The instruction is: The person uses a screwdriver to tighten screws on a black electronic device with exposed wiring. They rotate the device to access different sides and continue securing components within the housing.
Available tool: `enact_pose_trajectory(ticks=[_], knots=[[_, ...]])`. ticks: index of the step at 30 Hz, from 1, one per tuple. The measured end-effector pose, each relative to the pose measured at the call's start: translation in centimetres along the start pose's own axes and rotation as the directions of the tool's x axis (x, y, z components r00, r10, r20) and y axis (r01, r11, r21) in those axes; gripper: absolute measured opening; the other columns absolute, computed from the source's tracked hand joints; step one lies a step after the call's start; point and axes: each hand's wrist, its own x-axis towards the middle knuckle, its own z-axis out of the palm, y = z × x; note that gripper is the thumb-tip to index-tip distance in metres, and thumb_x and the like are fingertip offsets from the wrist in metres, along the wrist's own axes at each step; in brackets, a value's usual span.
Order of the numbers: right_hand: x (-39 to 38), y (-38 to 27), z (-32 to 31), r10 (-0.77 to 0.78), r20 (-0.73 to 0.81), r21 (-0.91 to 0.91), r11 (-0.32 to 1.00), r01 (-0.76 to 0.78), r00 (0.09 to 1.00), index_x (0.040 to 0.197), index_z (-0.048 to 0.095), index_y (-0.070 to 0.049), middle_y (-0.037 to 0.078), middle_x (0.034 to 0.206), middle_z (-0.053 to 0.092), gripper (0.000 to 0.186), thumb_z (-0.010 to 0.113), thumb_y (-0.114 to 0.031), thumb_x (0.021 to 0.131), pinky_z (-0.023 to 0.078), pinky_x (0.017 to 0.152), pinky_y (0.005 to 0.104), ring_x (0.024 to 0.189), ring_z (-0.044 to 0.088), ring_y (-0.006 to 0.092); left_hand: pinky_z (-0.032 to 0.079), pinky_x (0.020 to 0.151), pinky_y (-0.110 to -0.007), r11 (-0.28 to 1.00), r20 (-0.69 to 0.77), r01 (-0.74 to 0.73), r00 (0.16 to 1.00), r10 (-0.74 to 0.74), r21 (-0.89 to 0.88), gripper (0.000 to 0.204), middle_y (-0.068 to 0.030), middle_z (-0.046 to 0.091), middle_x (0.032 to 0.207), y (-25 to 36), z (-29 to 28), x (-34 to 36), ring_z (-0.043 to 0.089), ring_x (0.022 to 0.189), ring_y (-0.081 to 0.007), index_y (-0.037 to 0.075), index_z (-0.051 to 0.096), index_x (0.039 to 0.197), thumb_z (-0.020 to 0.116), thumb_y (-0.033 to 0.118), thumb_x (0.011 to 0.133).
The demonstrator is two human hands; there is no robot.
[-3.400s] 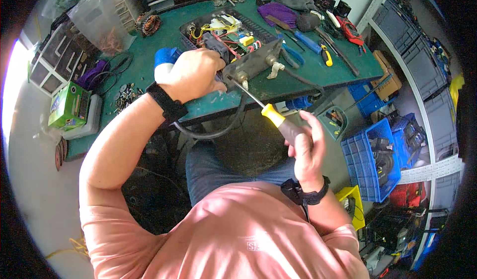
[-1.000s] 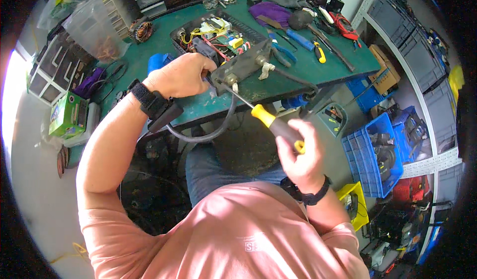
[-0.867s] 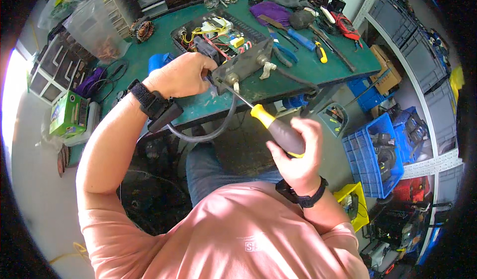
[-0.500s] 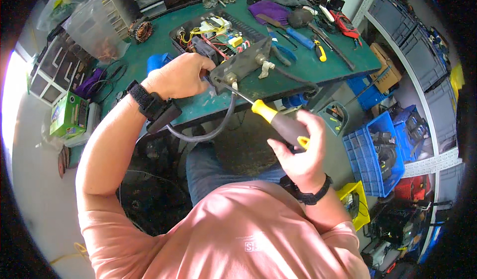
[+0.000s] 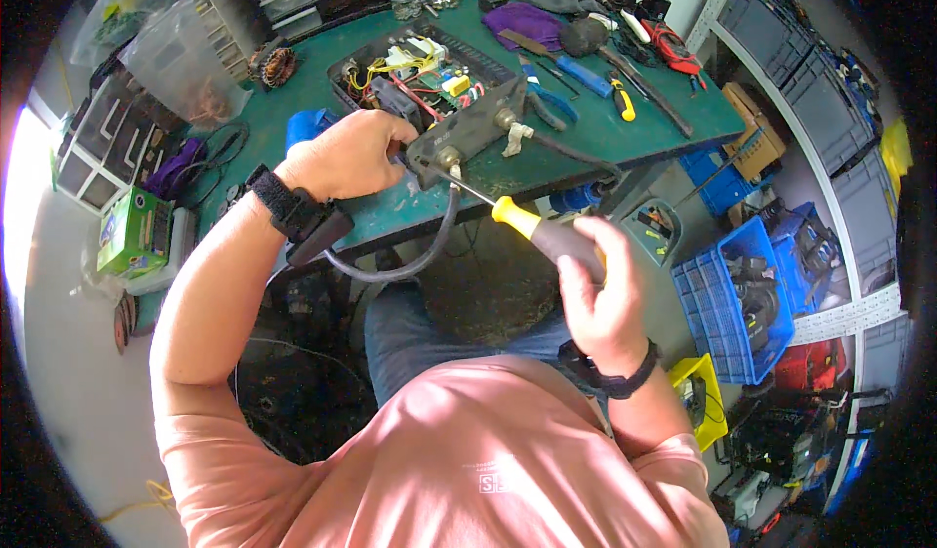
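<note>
An electronics housing point(image 5: 472, 123) with a dark end panel sits at the bench's near edge, its circuit board point(image 5: 437, 81) and coloured wires exposed. My left hand point(image 5: 346, 153) is closed at the panel's left corner; its fingertips are partly hidden there. In my right hand point(image 5: 607, 299) is a screwdriver point(image 5: 517, 218) with a yellow and dark handle, the palm and fingers round the handle end. The screwdriver's shaft slants up to the panel's lower left, next to a cable gland. A thick grey cable point(image 5: 429, 260) loops down from that gland.
On the green bench point(image 5: 293, 182) lie pliers point(image 5: 554, 104), a blue-handled tool point(image 5: 586, 76), a yellow-black tool point(image 5: 623, 97) and a purple cloth point(image 5: 527, 26). A copper-wound coil point(image 5: 272, 64) stands at far left. Blue crates point(image 5: 722, 304) and shelving are on the right.
My right hand has shifted round the screwdriver handle, its fingers and thumb now drawn closer over the handle end. The screwdriver and left hand stay nearly in place.
</note>
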Motion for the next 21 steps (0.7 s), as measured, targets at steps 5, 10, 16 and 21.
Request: enact_pose_trajectory(ticks=[5, 10, 16, 21], knots=[[0.1, -1.0, 0.5, 0.044, -0.067, 0.142, 0.989, -0.034, 0.997, 0.124, 0.051, -0.001, 0.018, 0.099, 0.059, 0.052, 0.075, -0.013, 0.079, 0.050, 0.075, 0.0374, 0.084, 0.061, 0.0334, 0.050, 0.069, -0.037, 1.000, -0.002, -0.023, 1.000, 0.023, 0.019, 0.032, -0.0167, 0.066, 0.077, -0.2, 0.1, 0.0, 0.063, 0.071, -0.0267, 0.003, 0.069, 0.103, 0.063, 0.006, 0.071], [-0.9, 0.0, 0.9, 0.051, -0.044, 0.058, 0.997, -0.048, 0.998, 0.118, 0.055, 0.001, 0.020, 0.097, 0.061, 0.042, 0.072, -0.013, 0.083, 0.051, 0.073, 0.0394, 0.081, 0.061, 0.0344, 0.051, 0.071, -0.037, 1.000, -0.001, 0.001, 1.000, -0.001, 0.022, 0.032, -0.0180, 0.067, 0.080, 0.0, 0.1, -0.2, 0.065, 0.074, -0.0274, 0.001, 0.068, 0.103, 0.063, 0.005, 0.071], [-0.4, -1.2, 0.5, 0.299, 0.030, 0.228, 0.927, -0.298, 0.954, 0.130, 0.047, -0.001, 0.017, 0.090, 0.062, 0.056, 0.074, -0.014, 0.083, 0.051, 0.068, 0.0372, 0.076, 0.063, 0.0301, 0.053, 0.077, -0.038, 0.999, 0.001, 0.028, 1.000, -0.028, 0.028, 0.034, -0.0195, 0.068, 0.087, 0.1, 0.2, -0.2, 0.066, 0.082, -0.0319, 0.002, 0.068, 0.104, 0.063, 0.007, 0.071], [-0.8, -0.1, 0.7, -0.062, -0.069, -0.040, 0.997, 0.060, 0.996, 0.124, 0.052, 0.000, 0.018, 0.093, 0.063, 0.053, 0.077, -0.014, 0.079, 0.051, 0.070, 0.0393, 0.079, 0.063, 0.0342, 0.051, 0.080, -0.040, 0.939, -0.195, -0.212, 0.943, 0.269, 0.272, 0.037, -0.0159, 0.062, 0.093, 1.0, 0.3, -0.7, 0.061, 0.090, -0.0331, 0.003, 0.066, 0.104, 0.071, 0.006, 0.068]])
